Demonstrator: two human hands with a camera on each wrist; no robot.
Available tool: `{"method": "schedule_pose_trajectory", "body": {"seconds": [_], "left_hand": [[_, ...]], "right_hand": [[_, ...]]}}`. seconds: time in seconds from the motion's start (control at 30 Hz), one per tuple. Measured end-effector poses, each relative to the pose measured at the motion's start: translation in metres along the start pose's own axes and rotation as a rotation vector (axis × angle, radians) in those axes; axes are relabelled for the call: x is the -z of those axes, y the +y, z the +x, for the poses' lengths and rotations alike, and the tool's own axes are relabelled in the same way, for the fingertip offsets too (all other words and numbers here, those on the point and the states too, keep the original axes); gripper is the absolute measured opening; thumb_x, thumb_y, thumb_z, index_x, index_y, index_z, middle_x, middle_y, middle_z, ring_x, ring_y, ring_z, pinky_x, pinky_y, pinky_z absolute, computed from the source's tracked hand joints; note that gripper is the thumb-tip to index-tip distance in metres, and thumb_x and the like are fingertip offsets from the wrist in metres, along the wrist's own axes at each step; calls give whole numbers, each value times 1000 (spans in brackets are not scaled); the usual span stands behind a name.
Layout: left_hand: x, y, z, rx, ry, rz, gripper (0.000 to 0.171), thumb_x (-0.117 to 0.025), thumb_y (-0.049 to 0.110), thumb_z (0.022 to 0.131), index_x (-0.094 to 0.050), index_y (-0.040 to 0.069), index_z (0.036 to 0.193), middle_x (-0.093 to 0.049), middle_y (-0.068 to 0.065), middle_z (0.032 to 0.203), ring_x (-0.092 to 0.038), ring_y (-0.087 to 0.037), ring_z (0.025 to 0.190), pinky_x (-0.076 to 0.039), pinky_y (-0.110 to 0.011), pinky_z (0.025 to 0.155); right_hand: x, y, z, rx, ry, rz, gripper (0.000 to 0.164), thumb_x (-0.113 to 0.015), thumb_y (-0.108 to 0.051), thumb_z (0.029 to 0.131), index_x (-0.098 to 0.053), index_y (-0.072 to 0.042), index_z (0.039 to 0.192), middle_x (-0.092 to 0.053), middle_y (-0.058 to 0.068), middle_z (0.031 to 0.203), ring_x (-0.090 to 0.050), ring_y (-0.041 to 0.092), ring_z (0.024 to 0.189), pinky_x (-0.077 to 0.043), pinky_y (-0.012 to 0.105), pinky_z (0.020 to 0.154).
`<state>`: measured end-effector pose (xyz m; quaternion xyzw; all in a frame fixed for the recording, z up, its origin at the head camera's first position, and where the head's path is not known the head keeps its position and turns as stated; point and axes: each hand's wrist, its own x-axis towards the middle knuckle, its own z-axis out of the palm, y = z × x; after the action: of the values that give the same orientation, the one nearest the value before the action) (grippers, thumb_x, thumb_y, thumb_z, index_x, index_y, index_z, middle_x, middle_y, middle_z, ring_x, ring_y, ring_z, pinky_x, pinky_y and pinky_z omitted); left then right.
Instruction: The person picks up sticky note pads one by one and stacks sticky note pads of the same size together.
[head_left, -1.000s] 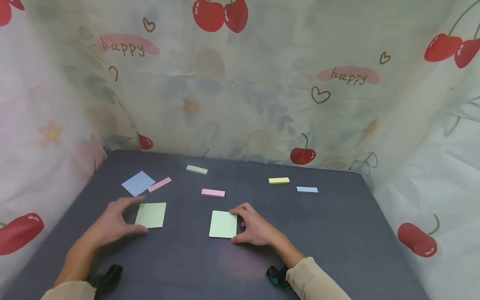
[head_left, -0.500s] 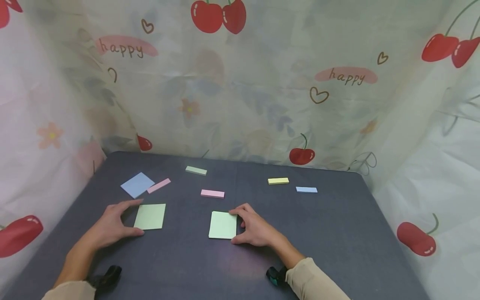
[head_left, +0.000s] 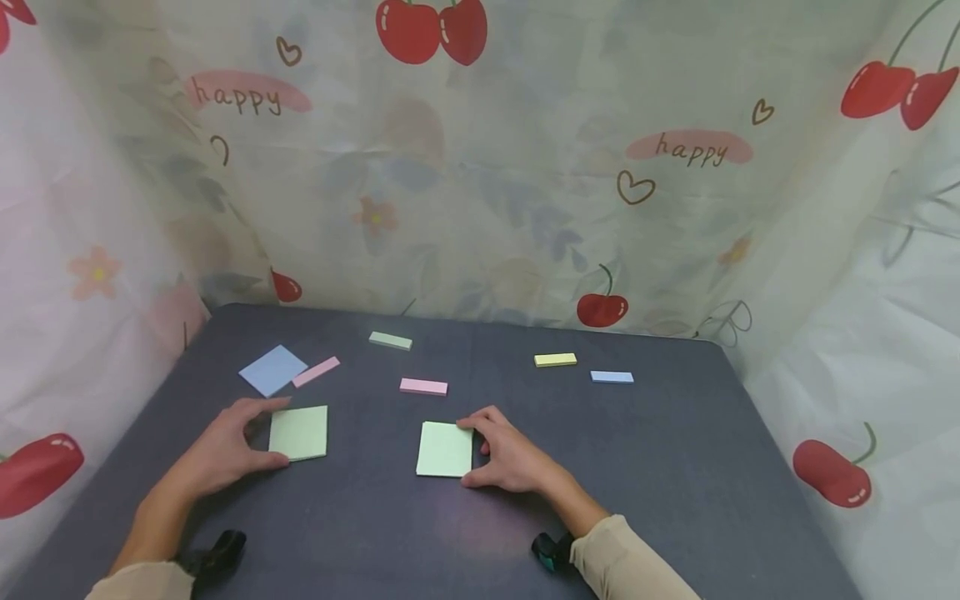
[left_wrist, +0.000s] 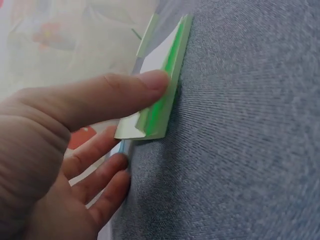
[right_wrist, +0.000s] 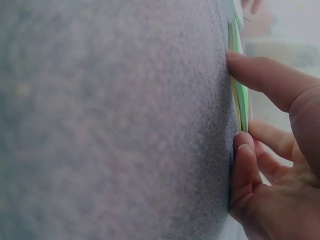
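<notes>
Two square light green sticky note pads lie on the dark table. My left hand (head_left: 227,443) holds the left sticky note pad (head_left: 302,433) by its left side, thumb at the near edge and index finger at the far one. In the left wrist view this pad (left_wrist: 161,112) has its top sheets slightly lifted along a bright green strip, with the thumb against it. The right sticky note pad (head_left: 442,451) is gripped by my right hand (head_left: 512,455), thumb near, index finger far. In the right wrist view its edge (right_wrist: 242,102) shows between the fingers.
Behind the left hand lie a blue square note pad (head_left: 273,371) and a pink strip (head_left: 316,372). Farther back are a pale green strip (head_left: 390,340), another pink strip (head_left: 423,387), a yellow strip (head_left: 555,360) and a blue strip (head_left: 612,377). A printed curtain (head_left: 480,208) surrounds the table (head_left: 675,500).
The left sticky note pad has turned slightly under my left hand, and that hand has shifted a little. My right hand and its pad stay in place.
</notes>
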<state>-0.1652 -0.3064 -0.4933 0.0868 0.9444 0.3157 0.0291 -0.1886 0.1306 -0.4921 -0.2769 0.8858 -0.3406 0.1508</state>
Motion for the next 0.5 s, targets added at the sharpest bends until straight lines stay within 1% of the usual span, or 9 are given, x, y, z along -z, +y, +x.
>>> {"method": "schedule_pose_trajectory", "body": {"seconds": [0.07,0.13,0.23,0.3,0.37,0.43,0.5], "left_hand": [[1,1,0,4,-8,-40,90,-91,33,75,-49,6,150,-52,-24,138,-55,-40,122,-49,-58,99],[2,3,0,6,-22,-111,90,-90,29,77,-46,5,152,-48,-25,137,-60,-42,120,-55,-51,96],[2,4,0,21,-38,-206,90,-89,25,79,-43,6,154,-41,-28,139,-64,-43,117,-60,-38,84],[2,4,0,26,-43,-245,90,-89,24,79,-43,7,154,-39,-29,141,-66,-42,114,-59,-29,76],[2,5,1,28,-44,-252,88,-89,24,79,-44,8,153,-40,-29,142,-66,-40,112,-56,-24,73],[1,5,2,22,-47,-258,87,-90,23,78,-46,7,152,-41,-28,141,-66,-40,112,-54,-23,73],[-1,6,3,10,-57,-279,87,-91,21,76,-48,4,150,-41,-29,139,-65,-43,114,-55,-24,76]], "right_hand": [[0,0,0,1,2,2,75,-86,-22,81,-52,-11,147,-46,8,140,-56,15,98,-48,25,87],[0,0,1,0,2,3,75,-86,-22,81,-52,-11,147,-46,8,140,-56,14,99,-48,25,87],[0,1,1,-1,3,3,75,-87,-22,81,-52,-11,147,-46,8,140,-55,15,98,-48,25,87],[0,1,1,-3,2,-1,75,-87,-23,81,-52,-11,147,-46,8,140,-55,15,98,-48,25,86],[0,1,1,-5,1,-1,76,-87,-23,81,-52,-12,147,-46,8,140,-55,14,98,-48,25,86],[0,1,1,-3,1,-2,76,-87,-23,81,-52,-11,147,-46,8,140,-55,14,98,-48,24,86],[0,2,1,1,3,-2,76,-87,-23,81,-52,-11,147,-46,8,140,-55,14,98,-48,24,86]]}}
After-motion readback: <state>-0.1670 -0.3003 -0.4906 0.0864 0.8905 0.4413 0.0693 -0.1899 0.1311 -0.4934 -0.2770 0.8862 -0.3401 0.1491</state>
